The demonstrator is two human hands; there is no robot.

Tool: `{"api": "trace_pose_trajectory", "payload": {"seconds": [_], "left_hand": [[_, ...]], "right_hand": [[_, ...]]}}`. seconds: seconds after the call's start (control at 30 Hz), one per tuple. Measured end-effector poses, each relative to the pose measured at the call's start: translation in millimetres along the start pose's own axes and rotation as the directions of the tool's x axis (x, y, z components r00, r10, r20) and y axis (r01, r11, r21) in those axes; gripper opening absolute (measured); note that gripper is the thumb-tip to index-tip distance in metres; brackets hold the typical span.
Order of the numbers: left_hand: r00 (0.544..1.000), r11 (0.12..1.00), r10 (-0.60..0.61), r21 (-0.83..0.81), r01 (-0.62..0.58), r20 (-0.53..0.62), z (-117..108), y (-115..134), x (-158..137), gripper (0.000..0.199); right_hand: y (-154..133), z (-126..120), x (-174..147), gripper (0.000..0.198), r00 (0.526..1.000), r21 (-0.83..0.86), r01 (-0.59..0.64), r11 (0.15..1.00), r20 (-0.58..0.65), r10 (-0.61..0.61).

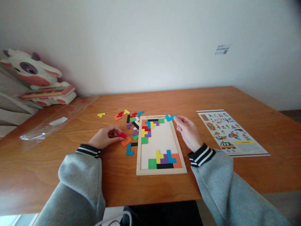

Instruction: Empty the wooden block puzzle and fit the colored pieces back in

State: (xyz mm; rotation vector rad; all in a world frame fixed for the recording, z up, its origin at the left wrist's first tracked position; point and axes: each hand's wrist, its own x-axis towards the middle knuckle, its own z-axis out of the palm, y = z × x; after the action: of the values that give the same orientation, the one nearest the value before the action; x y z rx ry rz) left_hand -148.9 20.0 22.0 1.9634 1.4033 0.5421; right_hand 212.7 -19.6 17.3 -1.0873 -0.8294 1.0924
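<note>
A wooden puzzle board [138, 163] lies in front of me, with coloured block pieces set along its upper left and its bottom right. My right hand [188, 130] pinches a blue puzzle piece [169, 118] by one end, over the board's upper right corner. Left of the board, my left hand [107, 137] has its thumb and fingers closed on a red puzzle piece [122, 135]. An orange piece [126, 141] lies just beside those fingertips. Below it rests a blue L-shaped piece [129, 150]. Other loose pieces are scattered between the left hand and the board.
A printed pattern sheet [231, 133] lies on the table [246, 175] to the right. At the far left stand a cow-shaped toy keyboard [47, 80] and a clear plastic bag [44, 131]. One yellow piece [101, 115] lies apart, and a white wall rises behind the table.
</note>
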Motion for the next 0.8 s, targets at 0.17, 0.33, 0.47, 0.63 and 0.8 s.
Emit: {"api": "trace_pose_trajectory", "payload": {"seconds": [0.17,0.33,0.47,0.63,0.8], "left_hand": [[0.998,0.993,-0.027,-0.112,0.02,-0.06,3,7,0,0.047],[0.97,0.926,0.016,-0.362,-0.105,-0.241,27,37,1,0.036],[0.952,0.837,0.241,-0.456,-0.302,-0.188,63,76,4,0.023],[0.934,0.85,0.352,-0.4,-0.343,-0.054,94,100,3,0.015],[0.915,0.833,0.397,-0.391,-0.391,-0.07,103,99,0,0.016]], "right_hand": [[3,-2,1,0.035,1.0,-0.02,0.009,1.0,0.025,-0.008],[2,0,-1,0.036,0.998,-0.047,0.013,0.999,0.059,-0.01],[-1,4,-7,0.038,0.988,-0.118,-0.005,0.993,0.155,0.024],[-4,8,-15,0.035,0.931,-0.209,0.042,0.977,0.363,0.037],[-4,11,-18,0.032,0.881,-0.227,0.077,0.971,0.471,0.04]]}}
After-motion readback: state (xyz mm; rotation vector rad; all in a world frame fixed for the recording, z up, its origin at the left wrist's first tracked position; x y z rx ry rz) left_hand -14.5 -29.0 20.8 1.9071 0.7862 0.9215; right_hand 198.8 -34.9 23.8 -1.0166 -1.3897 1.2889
